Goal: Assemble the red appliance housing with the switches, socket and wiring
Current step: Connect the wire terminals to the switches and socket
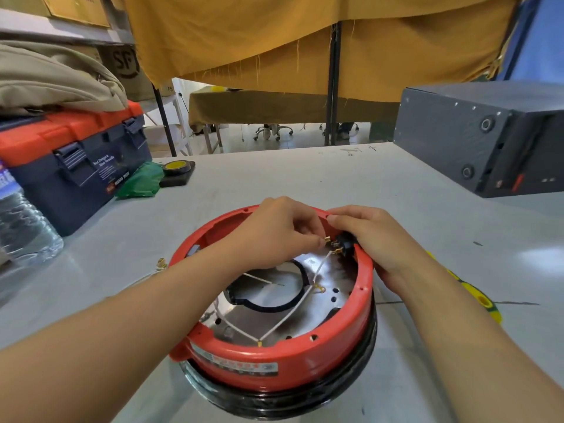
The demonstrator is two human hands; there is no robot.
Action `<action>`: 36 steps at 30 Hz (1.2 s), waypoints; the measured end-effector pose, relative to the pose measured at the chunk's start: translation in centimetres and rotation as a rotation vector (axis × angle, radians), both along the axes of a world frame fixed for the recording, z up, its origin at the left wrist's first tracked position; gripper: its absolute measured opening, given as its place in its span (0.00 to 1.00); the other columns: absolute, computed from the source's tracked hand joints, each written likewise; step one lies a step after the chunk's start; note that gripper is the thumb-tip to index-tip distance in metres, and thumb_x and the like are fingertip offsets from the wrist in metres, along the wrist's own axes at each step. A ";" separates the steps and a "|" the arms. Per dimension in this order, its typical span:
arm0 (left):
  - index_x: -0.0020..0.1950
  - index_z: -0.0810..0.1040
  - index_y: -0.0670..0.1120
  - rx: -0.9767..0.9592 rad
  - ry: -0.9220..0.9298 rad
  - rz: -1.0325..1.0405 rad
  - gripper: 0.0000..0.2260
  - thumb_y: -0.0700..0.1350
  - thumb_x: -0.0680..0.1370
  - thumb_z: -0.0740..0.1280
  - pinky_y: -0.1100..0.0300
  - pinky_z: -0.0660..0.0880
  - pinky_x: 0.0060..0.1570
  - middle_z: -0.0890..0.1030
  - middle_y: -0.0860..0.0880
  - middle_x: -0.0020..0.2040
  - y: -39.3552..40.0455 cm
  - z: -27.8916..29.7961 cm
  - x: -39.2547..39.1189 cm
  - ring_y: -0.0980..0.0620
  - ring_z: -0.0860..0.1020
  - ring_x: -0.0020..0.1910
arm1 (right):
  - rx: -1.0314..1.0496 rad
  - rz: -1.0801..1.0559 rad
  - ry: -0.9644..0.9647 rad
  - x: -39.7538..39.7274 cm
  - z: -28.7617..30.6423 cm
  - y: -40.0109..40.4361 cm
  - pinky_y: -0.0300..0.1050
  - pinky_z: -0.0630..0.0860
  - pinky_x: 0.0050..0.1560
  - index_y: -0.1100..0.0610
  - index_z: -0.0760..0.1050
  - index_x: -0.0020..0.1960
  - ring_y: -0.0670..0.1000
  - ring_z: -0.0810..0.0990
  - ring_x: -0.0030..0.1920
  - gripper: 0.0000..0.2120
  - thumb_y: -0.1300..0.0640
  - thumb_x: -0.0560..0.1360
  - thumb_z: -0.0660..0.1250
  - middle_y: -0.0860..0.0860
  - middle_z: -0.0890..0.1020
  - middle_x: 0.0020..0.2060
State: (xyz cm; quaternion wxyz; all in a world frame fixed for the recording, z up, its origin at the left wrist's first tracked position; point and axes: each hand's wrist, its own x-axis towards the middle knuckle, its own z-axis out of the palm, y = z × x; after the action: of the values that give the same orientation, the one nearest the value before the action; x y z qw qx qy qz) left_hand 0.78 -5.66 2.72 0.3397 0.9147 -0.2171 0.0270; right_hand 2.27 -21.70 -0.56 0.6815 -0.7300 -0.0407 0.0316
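Red housing point(276, 358): left hand point(274, 230) apparently pinches connector point(327, 239) beside socket point(346, 243).

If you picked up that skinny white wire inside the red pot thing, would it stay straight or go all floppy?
Probably floppy: the white wire already sags in loose curves across the shiny metal plate inside the red housing. It looks thin, so likely very light. Its brass end, pinched by the left hand, is probably stiffer.

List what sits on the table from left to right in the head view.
Water bottle → toolbox → green cloth → tape roll → red housing, with left hand and right hand at its far rim → grey box.
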 end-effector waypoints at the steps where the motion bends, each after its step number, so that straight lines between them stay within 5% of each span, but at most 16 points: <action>1: 0.39 0.83 0.46 0.005 -0.005 -0.003 0.02 0.41 0.71 0.71 0.72 0.68 0.31 0.80 0.53 0.31 0.1 0.0 0.0 0.62 0.74 0.29 | 0.009 -0.002 0.001 -0.1 0.0 0.0 0.31 0.71 0.27 0.60 0.81 0.48 0.40 0.76 0.25 0.06 0.63 0.75 0.66 0.44 0.80 0.24; 18: 0.40 0.83 0.43 0.028 -0.076 -0.016 0.02 0.39 0.71 0.70 0.73 0.69 0.34 0.82 0.49 0.34 -0.4 -0.4 -0.5 0.61 0.75 0.32 | 0.049 -0.021 -0.001 -0.4 -0.1 0.2 0.32 0.72 0.28 0.61 0.81 0.48 0.41 0.77 0.26 0.07 0.63 0.75 0.65 0.48 0.82 0.28; 28: 0.39 0.81 0.42 0.028 -0.125 -0.021 0.03 0.36 0.71 0.68 0.74 0.68 0.34 0.77 0.56 0.30 -0.9 -0.7 -0.7 0.64 0.74 0.31 | 0.012 -0.040 -0.030 -0.5 0.0 0.5 0.54 0.78 0.52 0.60 0.81 0.47 0.55 0.81 0.42 0.07 0.63 0.75 0.64 0.63 0.83 0.45; 36: 0.40 0.81 0.42 0.032 -0.146 -0.010 0.04 0.36 0.72 0.67 0.73 0.68 0.35 0.80 0.51 0.34 -1.1 -0.8 -0.8 0.61 0.74 0.33 | 0.030 -0.002 -0.016 -0.9 0.1 0.5 0.61 0.74 0.57 0.62 0.79 0.49 0.57 0.77 0.44 0.07 0.63 0.77 0.62 0.69 0.79 0.51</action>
State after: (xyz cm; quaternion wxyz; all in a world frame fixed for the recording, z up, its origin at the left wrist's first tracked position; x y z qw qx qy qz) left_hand 0.03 -6.72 1.87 0.3083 0.9146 -0.2461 0.0885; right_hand 1.36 -21.20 -0.48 0.6919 -0.7201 -0.0456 0.0244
